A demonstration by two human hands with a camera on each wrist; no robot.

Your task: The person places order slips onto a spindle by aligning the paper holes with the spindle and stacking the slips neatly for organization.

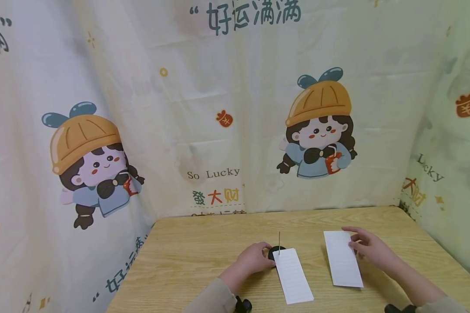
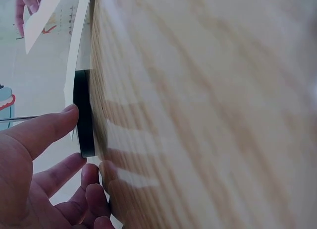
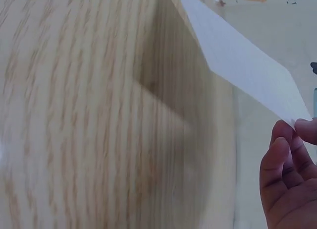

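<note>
A receipt spike with a round black base [image 2: 85, 112] and a thin upright metal rod [image 1: 279, 241] stands on the table. My left hand [image 1: 254, 259] grips the edge of that base, thumb on one side and fingers on the other. One white paper slip [image 1: 293, 278] is at the foot of the rod, covering part of the base and reaching toward me. To its right, my right hand [image 1: 370, 248] pinches a second white slip [image 1: 342, 260] by its right edge between thumb and fingers. In the right wrist view this slip [image 3: 247, 58] is raised, its shadow falling on the wood.
The wooden table [image 1: 196, 248] has light grain and a back edge against a printed curtain [image 1: 203, 130]. More of the curtain hangs along the left and right sides.
</note>
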